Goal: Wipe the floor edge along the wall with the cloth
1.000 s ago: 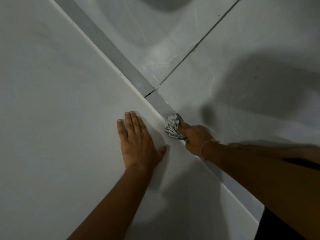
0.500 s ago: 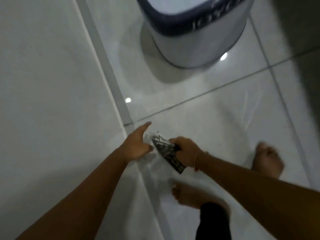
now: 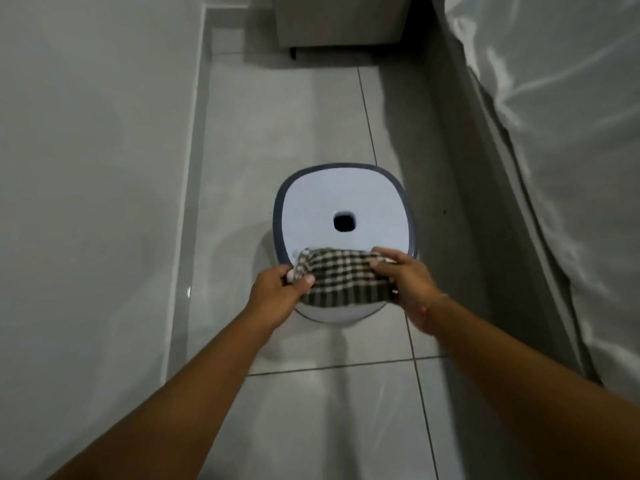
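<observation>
Here both hands [image 3: 277,292] [image 3: 407,282] stretch the cloth [image 3: 346,277] over a stool [image 3: 341,209].

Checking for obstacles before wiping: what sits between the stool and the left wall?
Nothing. In the head view, bare floor tile and the grey floor edge separate the stool from the wall.

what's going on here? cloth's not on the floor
A person holds a checked cloth stretched between both hands, left hand on one end, right hand on the other. It sits over the near edge of a white stool with a dark rim, standing on the tiled floor. The wall and its floor edge run along the left, and nothing is touching them at this moment.
</observation>
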